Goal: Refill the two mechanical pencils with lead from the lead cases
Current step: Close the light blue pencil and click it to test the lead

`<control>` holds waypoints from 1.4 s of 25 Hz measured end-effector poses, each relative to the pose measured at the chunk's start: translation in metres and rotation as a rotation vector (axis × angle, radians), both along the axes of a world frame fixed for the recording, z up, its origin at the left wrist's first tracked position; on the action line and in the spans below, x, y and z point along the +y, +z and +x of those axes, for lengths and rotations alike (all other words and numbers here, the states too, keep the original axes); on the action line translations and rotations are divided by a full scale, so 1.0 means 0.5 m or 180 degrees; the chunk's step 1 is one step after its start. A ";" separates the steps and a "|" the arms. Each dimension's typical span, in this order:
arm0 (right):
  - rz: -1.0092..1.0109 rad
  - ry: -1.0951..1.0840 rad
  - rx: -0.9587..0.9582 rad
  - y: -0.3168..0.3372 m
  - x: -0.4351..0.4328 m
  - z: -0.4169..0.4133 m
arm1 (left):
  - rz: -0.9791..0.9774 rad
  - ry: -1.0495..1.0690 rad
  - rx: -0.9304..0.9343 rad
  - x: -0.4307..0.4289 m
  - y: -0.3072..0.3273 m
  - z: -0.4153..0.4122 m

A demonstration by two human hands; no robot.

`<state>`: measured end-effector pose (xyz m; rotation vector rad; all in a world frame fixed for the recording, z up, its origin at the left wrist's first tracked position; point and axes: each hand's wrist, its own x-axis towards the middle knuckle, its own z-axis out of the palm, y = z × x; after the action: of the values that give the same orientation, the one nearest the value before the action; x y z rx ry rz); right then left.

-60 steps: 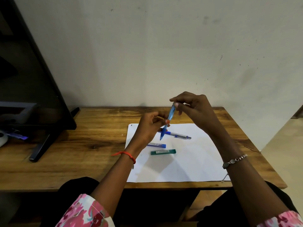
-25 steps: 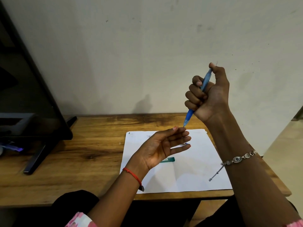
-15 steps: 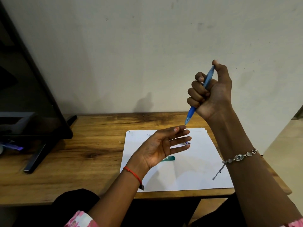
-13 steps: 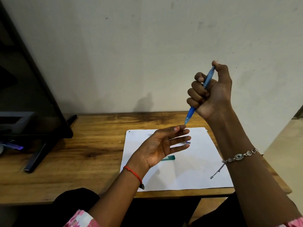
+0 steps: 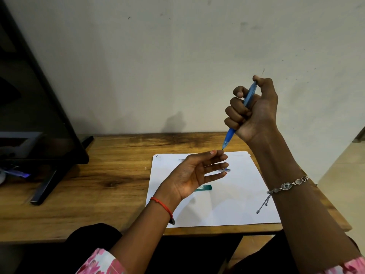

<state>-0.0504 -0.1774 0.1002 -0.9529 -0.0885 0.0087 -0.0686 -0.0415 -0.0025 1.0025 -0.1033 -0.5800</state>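
My right hand (image 5: 254,109) is raised above the desk and grips the blue mechanical pencil (image 5: 230,135) in a fist, tip pointing down, thumb on its top end. My left hand (image 5: 194,175) lies palm up with straight fingers just under the pencil tip. On the white sheet of paper (image 5: 237,198) a green lead case (image 5: 205,187) shows partly from behind my left palm. The tip of the second pencil (image 5: 227,170) peeks out past my left fingers. The blue lead case is hidden behind my left hand.
The wooden desk (image 5: 108,186) stands against a plain wall. A dark monitor (image 5: 35,107) on a black stand (image 5: 43,192) fills the left side. The desk's right edge drops to the floor at the far right.
Since 2.4 s ago my right hand lifted the blue pencil into a fist grip and my left hand let go and opened beneath it. Over the last second both hands have barely moved.
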 end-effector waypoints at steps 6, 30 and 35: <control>-0.0027 0.0005 -0.0018 0.000 -0.001 0.000 | 0.0037 0.0003 0.0058 -0.002 -0.004 0.002; 0.0053 -0.0044 0.0037 -0.022 0.002 0.011 | 0.0135 0.0095 0.0225 -0.003 -0.021 0.008; 0.0074 -0.0057 0.0048 -0.024 0.001 0.012 | 0.0136 0.0109 0.0247 -0.001 -0.023 0.009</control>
<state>-0.0443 -0.1771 0.0880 -0.9303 -0.0660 -0.0016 -0.0643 -0.0422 -0.0139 1.0203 -0.0051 -0.5912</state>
